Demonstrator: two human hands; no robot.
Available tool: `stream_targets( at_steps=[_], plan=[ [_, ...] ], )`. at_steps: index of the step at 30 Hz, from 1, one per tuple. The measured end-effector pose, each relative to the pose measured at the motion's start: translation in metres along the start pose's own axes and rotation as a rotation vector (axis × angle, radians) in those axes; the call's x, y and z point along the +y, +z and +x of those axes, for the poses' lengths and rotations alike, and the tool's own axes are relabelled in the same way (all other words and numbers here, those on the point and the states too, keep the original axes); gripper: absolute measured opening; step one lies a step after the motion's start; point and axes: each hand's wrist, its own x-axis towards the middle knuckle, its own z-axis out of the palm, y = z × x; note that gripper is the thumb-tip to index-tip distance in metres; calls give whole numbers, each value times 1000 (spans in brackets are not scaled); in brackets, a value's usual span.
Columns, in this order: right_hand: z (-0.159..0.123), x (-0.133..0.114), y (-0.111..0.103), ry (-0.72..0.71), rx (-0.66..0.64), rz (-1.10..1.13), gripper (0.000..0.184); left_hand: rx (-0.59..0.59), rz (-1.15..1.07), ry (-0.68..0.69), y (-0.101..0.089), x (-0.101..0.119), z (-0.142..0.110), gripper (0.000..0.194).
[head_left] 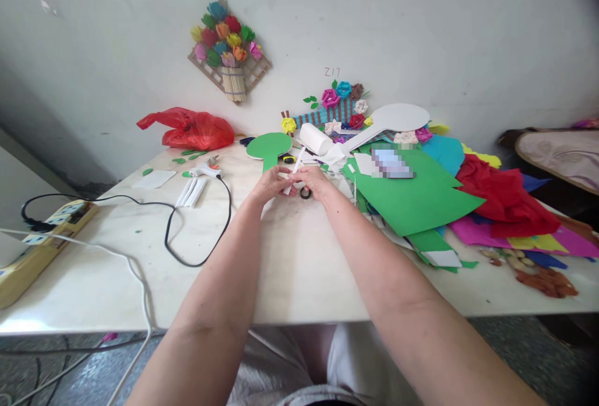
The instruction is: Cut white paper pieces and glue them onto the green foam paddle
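My left hand (pixel 271 184) and my right hand (pixel 312 179) meet over the middle of the table. Between their closed fingers is a thin white paper stick (pixel 299 159), its upper end slanting up and its lower end partly covered by the fingers. Just behind my left hand lies a green paddle-shaped cutout (pixel 269 145) with a round head. A black ring (pixel 306 193) rests beneath my right hand. Beyond the hands lies a white roll (pixel 315 139), and behind it to the right is a white paddle-shaped cutout (pixel 402 116).
To the left are a hot glue gun (pixel 206 169) with a looping black cord, several white paper sticks (pixel 191 193) and a power strip (pixel 47 241). Green sheets (pixel 412 203), a phone (pixel 393 163) and red crepe paper (pixel 505 197) pile up rightward. A red bag (pixel 201 130) sits behind.
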Motion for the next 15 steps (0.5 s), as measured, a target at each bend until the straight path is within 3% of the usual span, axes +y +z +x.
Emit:
stream_targets(
  at_steps=[10, 15],
  plan=[
    [-1, -4, 1, 36, 33, 20, 9, 12, 21, 15, 3, 2, 1, 41],
    [-4, -8, 1, 30, 52, 52, 12, -39, -70, -22, 1, 5, -3, 41]
  ],
)
